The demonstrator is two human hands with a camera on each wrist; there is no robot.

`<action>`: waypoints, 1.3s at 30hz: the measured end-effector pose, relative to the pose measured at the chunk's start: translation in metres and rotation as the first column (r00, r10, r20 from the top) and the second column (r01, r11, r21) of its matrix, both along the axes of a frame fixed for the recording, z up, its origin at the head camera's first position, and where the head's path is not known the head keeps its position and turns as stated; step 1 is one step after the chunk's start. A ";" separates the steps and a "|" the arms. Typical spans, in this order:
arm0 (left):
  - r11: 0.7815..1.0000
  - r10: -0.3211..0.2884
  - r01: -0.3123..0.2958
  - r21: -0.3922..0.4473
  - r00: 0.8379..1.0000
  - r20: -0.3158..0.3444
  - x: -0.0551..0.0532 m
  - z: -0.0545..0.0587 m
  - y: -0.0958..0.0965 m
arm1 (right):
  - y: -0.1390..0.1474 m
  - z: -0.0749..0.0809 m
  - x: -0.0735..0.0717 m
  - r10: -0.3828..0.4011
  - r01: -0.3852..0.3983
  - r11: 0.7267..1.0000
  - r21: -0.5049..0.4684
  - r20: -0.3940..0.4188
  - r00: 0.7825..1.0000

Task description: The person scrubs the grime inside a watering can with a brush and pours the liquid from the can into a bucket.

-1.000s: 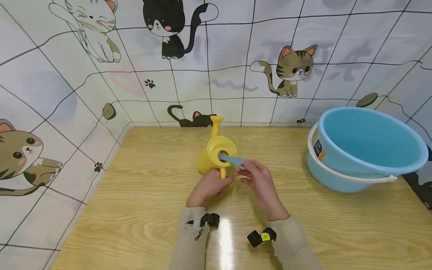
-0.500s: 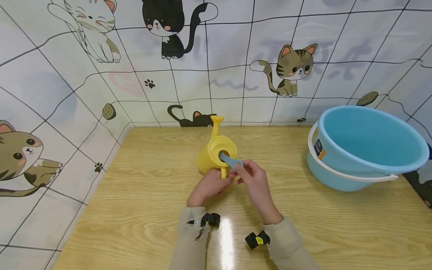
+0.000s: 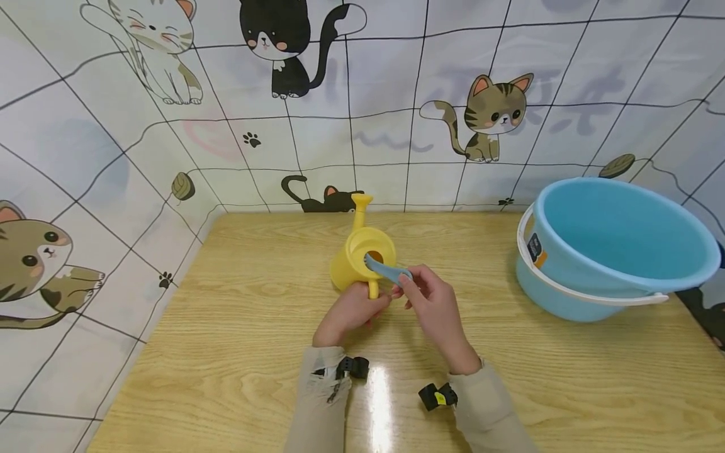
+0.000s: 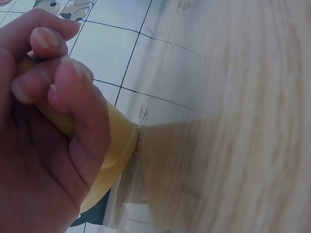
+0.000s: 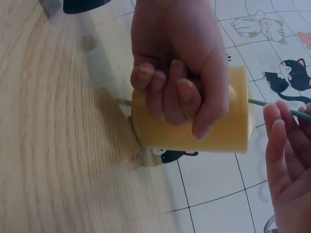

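My left hand (image 3: 348, 316) grips the handle of a yellow toy watering can (image 3: 343, 272) near the table's back, its long spout pointing to the wall. In the right wrist view the curled left fingers (image 5: 172, 99) lie in front of the can's (image 5: 218, 133) side. A slim light-blue handled tool (image 3: 385, 270) slants into the can's round top hole; its far end is hidden inside, so its kind is unclear. With thumb and fingers, my right hand (image 3: 438, 308) pinches the tool's outer end. The left wrist view has the left hand (image 4: 43, 131) before the can's (image 4: 121, 136) lower part.
A large light-blue bucket or basin (image 3: 578, 251) with a white handle (image 3: 589, 297) sits on the right of the wooden table (image 3: 238, 314). Behind and on the left rises a white tiled-pattern backdrop (image 3: 385, 141) with cartoon cats. Both wrists carry black straps with small cameras.
The right hand first moved left toward the can, pushing the tool a little deeper, then drew slightly back right. The left hand and watering can have hardly moved.
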State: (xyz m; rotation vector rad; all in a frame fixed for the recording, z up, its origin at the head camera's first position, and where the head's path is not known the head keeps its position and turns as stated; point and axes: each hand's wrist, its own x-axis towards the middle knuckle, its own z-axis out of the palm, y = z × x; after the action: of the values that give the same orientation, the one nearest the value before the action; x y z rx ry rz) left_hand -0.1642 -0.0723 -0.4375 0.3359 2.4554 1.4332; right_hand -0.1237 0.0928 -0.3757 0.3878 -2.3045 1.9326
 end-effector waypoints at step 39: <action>0.999 0.007 -0.007 -0.046 1.000 -0.009 0.002 0.006 0.002 | 0.004 0.001 -0.003 -0.037 0.036 0.979 -0.199 -0.004 0.999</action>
State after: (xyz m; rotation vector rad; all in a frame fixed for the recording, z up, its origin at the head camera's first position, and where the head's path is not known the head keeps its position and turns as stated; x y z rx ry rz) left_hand -0.1623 -0.0706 -0.4313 0.3254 2.4945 1.3789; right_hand -0.1265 0.0967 -0.3750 0.3292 -2.0723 2.1136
